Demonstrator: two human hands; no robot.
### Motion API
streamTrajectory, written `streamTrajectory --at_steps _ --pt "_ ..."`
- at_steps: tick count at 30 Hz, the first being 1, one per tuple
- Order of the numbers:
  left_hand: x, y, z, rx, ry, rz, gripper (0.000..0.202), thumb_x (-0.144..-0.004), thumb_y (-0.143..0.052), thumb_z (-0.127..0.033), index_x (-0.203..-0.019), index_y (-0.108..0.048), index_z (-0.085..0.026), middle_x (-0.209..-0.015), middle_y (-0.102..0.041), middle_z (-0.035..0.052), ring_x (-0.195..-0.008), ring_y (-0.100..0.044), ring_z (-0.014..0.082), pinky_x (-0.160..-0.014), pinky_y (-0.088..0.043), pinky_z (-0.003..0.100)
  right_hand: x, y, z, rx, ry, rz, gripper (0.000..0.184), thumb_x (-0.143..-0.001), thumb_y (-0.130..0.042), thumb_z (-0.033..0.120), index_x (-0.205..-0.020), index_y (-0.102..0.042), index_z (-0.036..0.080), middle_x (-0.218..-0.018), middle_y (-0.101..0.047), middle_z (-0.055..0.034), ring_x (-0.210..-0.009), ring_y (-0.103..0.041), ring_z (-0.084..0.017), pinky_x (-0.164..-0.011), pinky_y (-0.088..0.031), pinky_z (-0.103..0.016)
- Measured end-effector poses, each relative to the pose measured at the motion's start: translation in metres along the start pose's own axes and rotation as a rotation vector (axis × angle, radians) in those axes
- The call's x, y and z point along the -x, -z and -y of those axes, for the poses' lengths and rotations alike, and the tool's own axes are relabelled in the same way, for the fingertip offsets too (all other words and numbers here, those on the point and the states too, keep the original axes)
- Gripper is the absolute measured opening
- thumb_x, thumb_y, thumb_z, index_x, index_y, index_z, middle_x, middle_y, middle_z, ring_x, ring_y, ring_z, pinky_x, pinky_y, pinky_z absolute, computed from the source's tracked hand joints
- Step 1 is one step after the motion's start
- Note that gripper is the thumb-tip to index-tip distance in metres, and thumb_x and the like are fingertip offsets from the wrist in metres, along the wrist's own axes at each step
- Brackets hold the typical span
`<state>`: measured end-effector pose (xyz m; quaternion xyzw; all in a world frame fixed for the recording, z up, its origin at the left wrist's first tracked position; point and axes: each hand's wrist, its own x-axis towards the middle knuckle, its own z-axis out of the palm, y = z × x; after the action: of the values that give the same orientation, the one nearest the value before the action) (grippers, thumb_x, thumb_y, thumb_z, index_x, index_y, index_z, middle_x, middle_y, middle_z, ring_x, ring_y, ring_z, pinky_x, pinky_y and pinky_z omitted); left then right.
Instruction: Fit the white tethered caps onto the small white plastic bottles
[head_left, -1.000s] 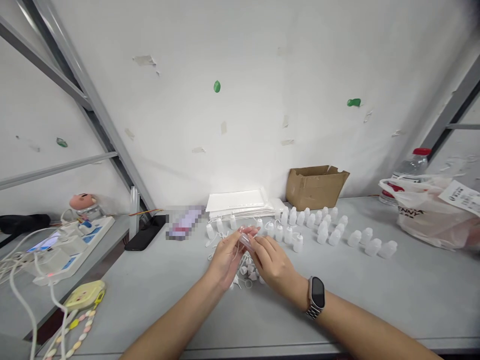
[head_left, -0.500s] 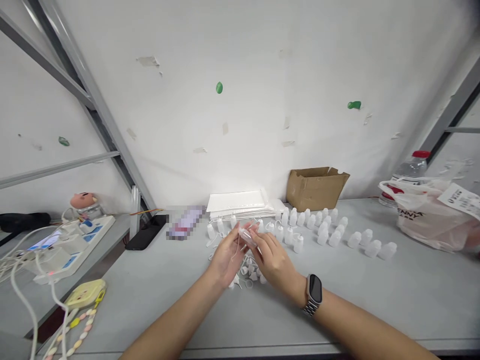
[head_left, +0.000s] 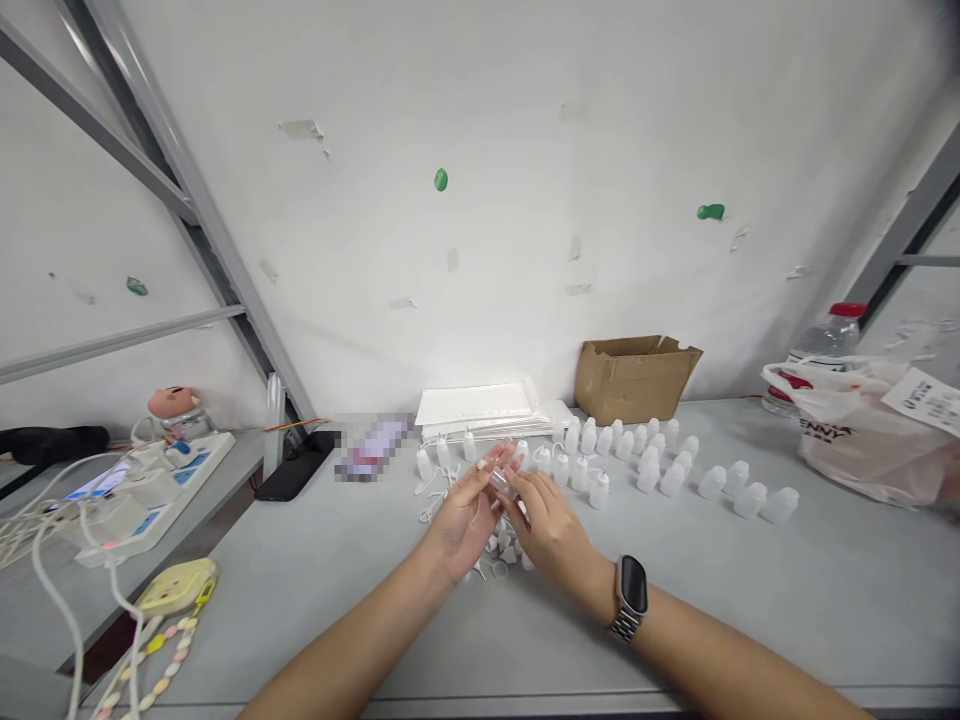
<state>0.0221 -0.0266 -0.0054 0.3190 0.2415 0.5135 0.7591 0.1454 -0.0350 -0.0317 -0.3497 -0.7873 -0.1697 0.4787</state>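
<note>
A small translucent plastic bottle (head_left: 502,481) lies tilted between my two hands above the middle of the table. My left hand (head_left: 459,518) has its fingers closed around the upper end, partly hiding it. Around the bottle's body, the fingers of my right hand (head_left: 553,522) are wrapped. Beneath the hands is a loose pile of small white caps (head_left: 507,548), partly covered. Several bottles with pointed caps and thin tethers, such as this capped bottle (head_left: 598,490), stand just behind. Farther right are several uncapped bottles (head_left: 712,483).
White flat packs (head_left: 480,408) and an open cardboard box (head_left: 634,380) stand against the wall. A plastic bag (head_left: 870,440) and a large red-capped bottle (head_left: 831,335) occupy the right. Leftward lie a black phone (head_left: 296,467), a power strip (head_left: 161,495) with cables and a yellow case (head_left: 178,588).
The left fingers have shifted over the bottle's upper end, covering more of it. Both hands keep hold of the bottle in nearly the same place. The view has moved slightly.
</note>
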Motion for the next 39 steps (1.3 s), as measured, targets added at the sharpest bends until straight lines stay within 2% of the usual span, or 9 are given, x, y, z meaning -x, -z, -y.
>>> streamTrajectory --at_steps 6,14,17,19,21,23,26,33,39 --pt "-0.001 0.001 -0.011 -0.018 0.025 -0.023 0.033 -0.080 -0.053 -0.042 -0.099 -0.067 -0.018 -0.126 -0.056 0.0071 -0.124 -0.041 0.0215 -0.101 -0.035 0.031 -0.003 0.003 0.004 -0.102 -0.089 -0.002 0.020 -0.088 -0.044 0.014 -0.108 -0.048 0.015 -0.077 -0.059 -0.0078 -0.069 -0.054 -0.019 -0.061 -0.050 -0.033" --pt "-0.003 0.003 -0.008 -0.272 -0.096 0.035 0.033 -0.075 -0.061 -0.035 -0.103 -0.065 -0.018 -0.121 -0.059 0.0100 -0.118 -0.047 0.0250 -0.100 -0.033 0.037 0.001 0.003 0.000 -0.195 -0.212 0.070 0.018 -0.089 -0.043 0.021 -0.103 -0.052 0.015 -0.076 -0.059 -0.0074 -0.069 -0.055 -0.019 -0.062 -0.048 -0.032" --pt "-0.010 0.011 -0.008 -0.346 -0.152 -0.052 0.038 -0.077 -0.054 -0.046 -0.099 -0.066 -0.017 -0.113 -0.063 0.0115 -0.108 -0.054 0.0251 -0.091 -0.039 0.038 -0.005 0.007 -0.004 -0.269 -0.363 0.054 0.019 -0.088 -0.045 0.027 -0.101 -0.054 0.017 -0.077 -0.061 -0.0060 -0.067 -0.056 -0.018 -0.063 -0.047 -0.031" --pt "-0.015 0.019 -0.008 -0.573 -0.226 -0.196 0.041 -0.078 -0.048 -0.051 -0.093 -0.067 -0.018 -0.101 -0.067 0.0106 -0.094 -0.059 0.0239 -0.082 -0.043 0.037 -0.010 0.011 -0.008 -0.329 -0.516 0.020 0.019 -0.087 -0.047 0.032 -0.097 -0.055 0.018 -0.076 -0.062 -0.0047 -0.065 -0.056 -0.017 -0.062 -0.047 -0.030" --pt "-0.020 0.026 -0.005 -0.967 -0.324 -0.268 0.033 -0.073 -0.056 -0.046 -0.088 -0.068 -0.019 -0.093 -0.067 0.0084 -0.086 -0.059 0.0225 -0.079 -0.042 0.036 -0.013 0.014 -0.011 -0.393 -0.651 0.005 0.021 -0.086 -0.048 0.036 -0.093 -0.056 0.018 -0.075 -0.062 -0.0038 -0.065 -0.056 -0.016 -0.061 -0.045 -0.029" --pt "-0.023 0.033 0.000 -1.268 -0.374 -0.246 0.027 -0.068 -0.062 -0.040 -0.086 -0.068 -0.020 -0.089 -0.065 0.0063 -0.083 -0.057 0.0217 -0.079 -0.041 0.035 -0.015 0.017 -0.013 -0.457 -0.740 0.009 0.022 -0.085 -0.049 0.038 -0.091 -0.056 0.018 -0.075 -0.061 -0.0032 -0.066 -0.055 -0.016 -0.061 -0.044 -0.028" --pt "-0.026 0.039 0.008 -1.474 -0.382 -0.222 0.021 -0.067 -0.065 -0.034 -0.084 -0.069 -0.022 -0.084 -0.063 0.0054 -0.088 -0.054 0.0239 -0.079 -0.040 0.036 -0.015 0.017 -0.012 -0.519 -0.791 0.012 0.023 -0.084 -0.049 0.039 -0.089 -0.056 0.018 -0.075 -0.060 -0.0029 -0.068 -0.055 -0.016 -0.062 -0.043 -0.028" --pt "-0.034 0.044 0.016 -1.482 -0.404 -0.185 0.010 -0.070 -0.061 -0.025 -0.069 -0.071 -0.025 -0.077 -0.064 0.0045 -0.087 -0.053 0.0231 -0.079 -0.039 0.035 -0.014 0.015 -0.008 -0.539 -0.792 0.048 0.024 -0.083 -0.050 0.040 -0.089 -0.056 0.018 -0.072 -0.059 -0.0022 -0.068 -0.054 -0.017 -0.063 -0.043 -0.028" --pt "-0.033 0.040 0.008 -1.379 -0.388 -0.217 0.012 -0.071 -0.060 -0.026 -0.069 -0.071 -0.022 -0.074 -0.064 0.0034 -0.076 -0.057 0.0190 -0.073 -0.041 0.031 -0.012 0.014 -0.010 -0.531 -0.770 0.079 0.022 -0.084 -0.049 0.038 -0.091 -0.057 0.019 -0.073 -0.060 -0.0017 -0.067 -0.053 -0.016 -0.063 -0.043 -0.028"
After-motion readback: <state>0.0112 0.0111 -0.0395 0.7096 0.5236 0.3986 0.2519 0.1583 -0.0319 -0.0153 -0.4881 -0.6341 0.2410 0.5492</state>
